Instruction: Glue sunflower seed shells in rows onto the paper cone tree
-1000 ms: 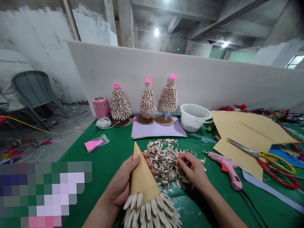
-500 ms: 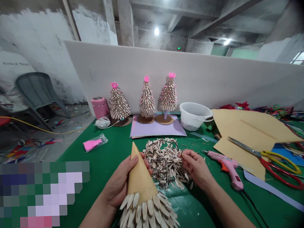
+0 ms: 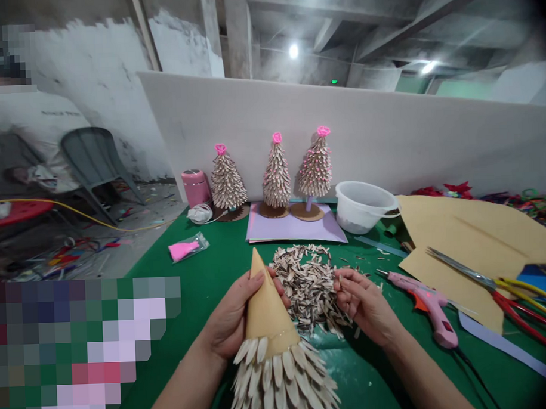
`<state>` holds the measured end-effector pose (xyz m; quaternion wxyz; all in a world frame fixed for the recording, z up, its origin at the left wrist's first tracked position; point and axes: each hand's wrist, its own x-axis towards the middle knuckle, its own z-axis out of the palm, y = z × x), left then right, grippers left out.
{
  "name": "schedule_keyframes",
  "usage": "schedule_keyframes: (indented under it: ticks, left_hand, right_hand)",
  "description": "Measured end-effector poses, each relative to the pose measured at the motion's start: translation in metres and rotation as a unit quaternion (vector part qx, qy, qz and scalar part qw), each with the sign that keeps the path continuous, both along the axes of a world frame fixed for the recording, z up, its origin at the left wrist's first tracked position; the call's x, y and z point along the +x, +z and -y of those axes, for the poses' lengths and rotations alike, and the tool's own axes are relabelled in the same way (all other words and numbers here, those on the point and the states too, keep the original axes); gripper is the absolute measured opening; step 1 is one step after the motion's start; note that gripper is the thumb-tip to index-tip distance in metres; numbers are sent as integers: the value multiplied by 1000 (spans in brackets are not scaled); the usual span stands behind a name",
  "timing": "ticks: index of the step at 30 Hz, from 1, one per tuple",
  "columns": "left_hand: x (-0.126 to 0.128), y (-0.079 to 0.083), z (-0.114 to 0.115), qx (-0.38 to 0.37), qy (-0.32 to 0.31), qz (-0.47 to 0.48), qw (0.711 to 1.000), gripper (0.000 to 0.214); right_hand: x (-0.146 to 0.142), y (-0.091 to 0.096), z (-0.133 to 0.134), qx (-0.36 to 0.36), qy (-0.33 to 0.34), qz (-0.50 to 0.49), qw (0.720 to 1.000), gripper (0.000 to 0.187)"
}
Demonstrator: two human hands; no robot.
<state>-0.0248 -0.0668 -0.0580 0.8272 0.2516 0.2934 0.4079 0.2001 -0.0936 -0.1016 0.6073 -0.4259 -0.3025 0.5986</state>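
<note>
My left hand [image 3: 241, 307] is wrapped round the upper part of a tan paper cone [image 3: 268, 312], thumb in front. Overlapping rows of pale sunflower seed shells [image 3: 283, 380] cover the cone's lower part, above which runs a shiny line that looks like glue. The cone's tip points up and away from me. At the right edge of a heap of loose striped shells [image 3: 305, 287], my right hand [image 3: 366, 302] is closed in a pinch, with a small shell seemingly between thumb and forefinger. Part of that shell is hidden by the fingers.
Three shell-covered trees [image 3: 276, 177] with pink tops stand at the back, beside a white bucket [image 3: 360, 210]. On the right lie a pink glue gun [image 3: 426, 297], scissors [image 3: 495, 283] and tan paper [image 3: 462, 233]. A bagged pink item [image 3: 185, 249] is on the left.
The whole view has shifted, so everything sits farther right in the picture. Both hands keep nearly the same pose, the right one still pinching at the heap's edge.
</note>
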Motion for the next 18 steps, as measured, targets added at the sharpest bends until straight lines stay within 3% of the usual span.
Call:
schedule_keyframes:
  ticks: [6, 11, 12, 14, 16, 18]
  left_hand:
    - [0, 0, 0, 14, -10, 14, 1000, 12]
    - [0, 4, 1, 18, 9, -4, 1000, 12]
    - [0, 5, 1, 22, 14, -9, 1000, 13]
    - [0, 8, 2, 36, 22, -19, 999, 14]
    - [0, 10, 3, 52, 24, -25, 998, 16]
    - [-1, 11, 4, 67, 24, -31, 997, 17]
  right_hand:
    - [-4, 3, 6, 70, -36, 108, 991, 12]
    - [-24, 31, 27, 194, -45, 230, 953, 14]
    - [-30, 38, 32, 234, -29, 263, 935, 19]
    - [-41, 50, 40, 371, 32, 384, 845, 33]
    - [-50, 56, 45, 446, 54, 458, 767, 37]
    - [-54, 58, 46, 467, 38, 498, 730, 35]
